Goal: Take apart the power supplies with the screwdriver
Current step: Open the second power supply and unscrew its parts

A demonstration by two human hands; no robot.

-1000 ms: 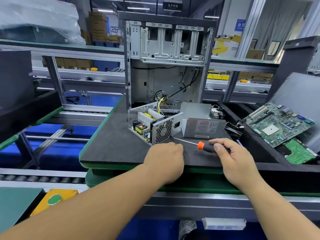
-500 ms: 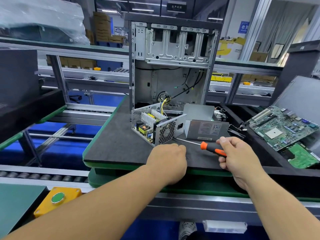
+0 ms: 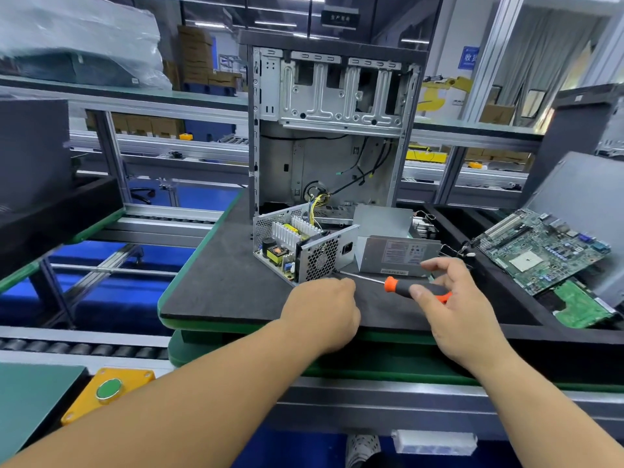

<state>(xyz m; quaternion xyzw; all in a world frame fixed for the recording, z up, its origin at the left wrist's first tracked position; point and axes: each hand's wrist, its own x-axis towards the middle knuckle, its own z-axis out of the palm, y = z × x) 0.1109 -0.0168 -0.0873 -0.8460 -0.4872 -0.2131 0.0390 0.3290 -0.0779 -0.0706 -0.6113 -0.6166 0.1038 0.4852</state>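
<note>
An opened power supply stands on the black mat, its heat sinks and yellow coils bare and its fan grille facing me. Its grey cover with a label lies just to the right. My right hand pinches the orange and black handle of the screwdriver between thumb and fingers. The shaft points left, its tip at the lower front corner of the power supply. My left hand rests curled on the mat just below the tip; whether it holds anything is hidden.
An empty computer case stands upright behind the power supply, cables hanging inside. Green circuit boards lie in a black tray at the right. A roller conveyor and a yellow box with a green button are at the lower left.
My right hand has lifted and loosened on the screwdriver handle, fingers spreading while the thumb stays on it. The left hand has hardly moved. The view has shifted slightly.
</note>
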